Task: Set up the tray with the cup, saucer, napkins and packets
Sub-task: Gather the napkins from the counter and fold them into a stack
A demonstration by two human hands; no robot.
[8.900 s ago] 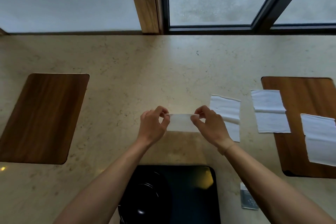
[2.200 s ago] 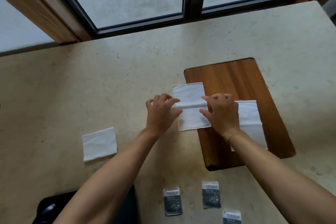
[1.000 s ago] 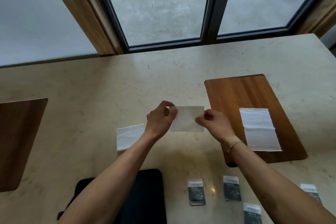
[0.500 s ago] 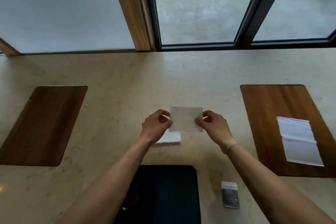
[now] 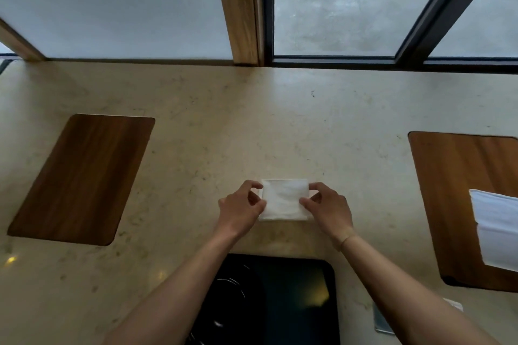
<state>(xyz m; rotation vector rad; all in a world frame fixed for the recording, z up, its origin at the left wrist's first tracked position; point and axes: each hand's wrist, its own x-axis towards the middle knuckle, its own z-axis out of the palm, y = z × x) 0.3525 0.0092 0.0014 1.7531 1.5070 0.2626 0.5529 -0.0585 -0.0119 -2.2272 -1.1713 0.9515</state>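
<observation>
Both hands, left hand and right hand, pinch a folded napkin on the bench; the near black tray holds no napkins yet.

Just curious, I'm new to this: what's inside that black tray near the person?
In the black tray, a dark round saucer or cup rim glints at its left; the left forearm covers part. No napkins or packets show inside.

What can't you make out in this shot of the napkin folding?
- Black tray, head view: near end cut off by the frame's bottom edge, left part hidden by the left forearm.
- Packet: mostly behind the right forearm, print unreadable.
- White napkin on the wooden board: cut off at the right edge.
</observation>
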